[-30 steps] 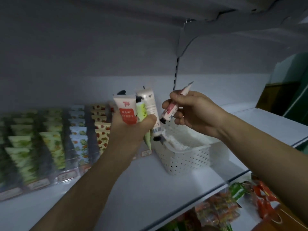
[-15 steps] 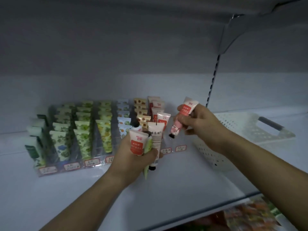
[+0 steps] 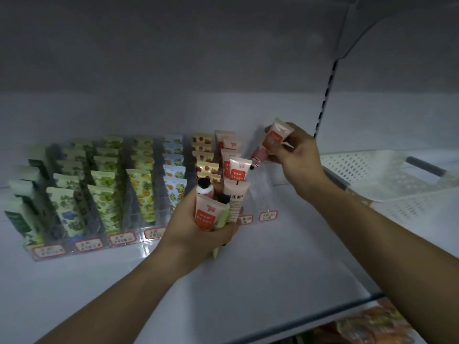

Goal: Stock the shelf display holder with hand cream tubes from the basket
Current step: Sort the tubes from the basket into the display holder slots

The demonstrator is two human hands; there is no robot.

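The right hand (image 3: 296, 157) pinches one light, squashy pink tube (image 3: 272, 142) near its crimped end, probably best held mid-body; the left hand (image 3: 198, 227) grips a bunch of tubes (image 3: 218, 202).

I see smooth, faintly glossy plastic tubes (image 3: 212, 214), a clear glossy plastic holder (image 3: 260, 194) with paper labels (image 3: 267, 216), a white perforated plastic basket (image 3: 360, 167), and a smooth white shelf (image 3: 273, 281) with slight sheen.

My only view was head-worn, looked forward and down, close over the white shelf (image 3: 248, 281), display holder (image 3: 139, 240) left, basket (image 3: 387, 175) right.
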